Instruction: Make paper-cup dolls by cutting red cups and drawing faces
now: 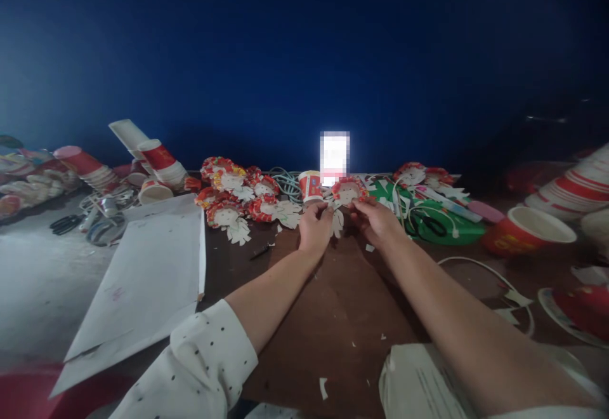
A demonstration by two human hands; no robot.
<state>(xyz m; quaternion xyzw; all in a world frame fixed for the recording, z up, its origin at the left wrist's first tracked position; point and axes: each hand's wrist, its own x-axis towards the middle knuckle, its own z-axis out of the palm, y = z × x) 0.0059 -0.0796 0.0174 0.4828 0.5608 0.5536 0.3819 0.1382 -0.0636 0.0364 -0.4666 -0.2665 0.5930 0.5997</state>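
Note:
A red-and-white paper cutout [347, 192] with a rounded red-edged top and fringed white paper below is between my two hands over the brown table. My left hand [316, 228] is closed on its left side, fingers pinched together. On the other side, my right hand [378, 221] pinches its right edge with thumb and fingers. A red paper cup [310, 186] stands just behind my left hand. Similar finished-looking cutouts [228, 216] lie in a group to the left. The fingertips are partly hidden, and the small details of the cutout are blurred.
A large white board [157, 266] lies at the left. Stacked paper cups [164, 164] lean behind it, with black scissors [65, 224] nearby. At the right are a green sheet [447, 232] with dark-handled scissors [431, 223], a cable [476, 260] and another cup [533, 232]. Paper scraps dot the table.

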